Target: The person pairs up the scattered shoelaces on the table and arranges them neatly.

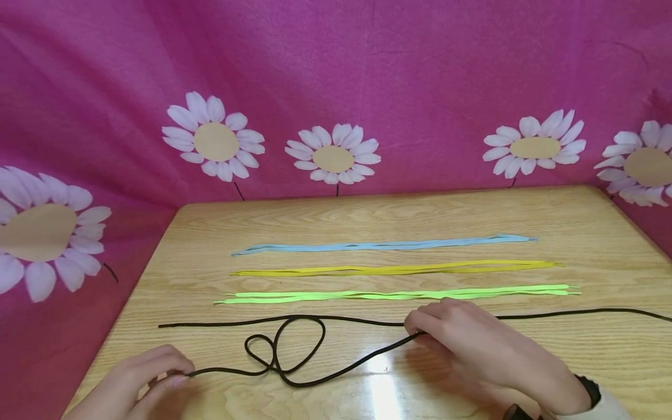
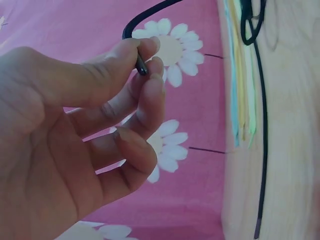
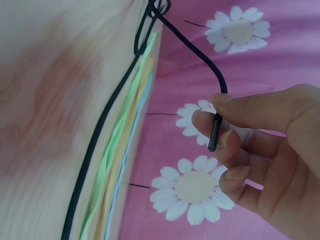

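Note:
A thin black shoelace [image 1: 375, 353] stretches between my two hands, with two loose loops crossing in its left half. My left hand [image 1: 142, 379], low on the left, pinches one end of it between thumb and fingertips. The dark tip [image 2: 142, 68] pokes out past those fingers in the left wrist view. On the right, my right hand [image 1: 483, 344] pinches the other end, whose tip [image 3: 214, 136] points down in the right wrist view. Just behind the loops runs another black lace [image 1: 226, 324], lying along the table and partly hidden by my right hand.
Beyond the black laces, flat shoelaces lie in roughly parallel rows: neon green [image 1: 349, 295], yellow [image 1: 315, 272] and light blue [image 1: 367, 247]. The wooden table [image 1: 420, 213] backs onto a pink cloth [image 1: 420, 87] printed with daisies, which also hangs at both sides.

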`<action>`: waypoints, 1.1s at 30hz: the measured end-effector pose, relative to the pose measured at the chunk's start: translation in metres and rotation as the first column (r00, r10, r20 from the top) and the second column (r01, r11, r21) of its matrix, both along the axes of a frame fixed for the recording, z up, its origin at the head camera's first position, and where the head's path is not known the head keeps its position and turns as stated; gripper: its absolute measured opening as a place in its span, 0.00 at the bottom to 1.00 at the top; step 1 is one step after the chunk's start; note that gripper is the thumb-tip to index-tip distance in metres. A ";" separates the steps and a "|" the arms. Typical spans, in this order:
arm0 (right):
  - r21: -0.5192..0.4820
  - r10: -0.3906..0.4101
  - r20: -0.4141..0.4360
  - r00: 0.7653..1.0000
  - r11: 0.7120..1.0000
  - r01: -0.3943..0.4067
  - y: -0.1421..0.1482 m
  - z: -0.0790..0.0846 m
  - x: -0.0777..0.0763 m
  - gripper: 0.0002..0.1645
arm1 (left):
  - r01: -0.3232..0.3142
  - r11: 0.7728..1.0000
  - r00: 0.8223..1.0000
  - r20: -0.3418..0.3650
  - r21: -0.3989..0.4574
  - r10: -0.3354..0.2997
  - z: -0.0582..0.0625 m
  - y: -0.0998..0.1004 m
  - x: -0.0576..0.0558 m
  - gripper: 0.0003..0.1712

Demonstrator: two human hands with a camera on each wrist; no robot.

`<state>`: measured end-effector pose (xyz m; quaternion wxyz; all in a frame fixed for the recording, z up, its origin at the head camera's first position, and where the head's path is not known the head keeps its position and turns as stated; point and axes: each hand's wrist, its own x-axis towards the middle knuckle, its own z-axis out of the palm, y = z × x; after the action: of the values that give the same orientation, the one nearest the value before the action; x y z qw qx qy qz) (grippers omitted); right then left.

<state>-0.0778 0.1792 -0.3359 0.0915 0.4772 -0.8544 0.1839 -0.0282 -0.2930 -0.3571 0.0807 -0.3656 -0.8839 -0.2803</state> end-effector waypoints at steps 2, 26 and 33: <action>-0.015 -0.005 -0.020 1.000 1.000 0.005 0.003 0.001 0.000 0.17 | -0.022 1.000 1.000 0.013 -0.010 0.022 0.003 -0.004 0.002 0.18; -0.043 -0.188 -0.155 0.970 0.982 0.184 0.065 0.018 0.002 0.26 | -0.200 0.980 0.975 -0.094 0.005 0.200 0.011 -0.024 0.008 0.22; -0.032 -0.262 -0.192 0.946 0.965 0.260 0.085 0.022 0.007 0.27 | -0.255 0.967 0.965 -0.071 -0.015 0.253 0.010 -0.030 0.008 0.22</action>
<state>-0.0709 0.2647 -0.3135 0.1996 0.3754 -0.8964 0.1251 -0.0200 -0.3229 -0.3472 0.1420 -0.2597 -0.9234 -0.2443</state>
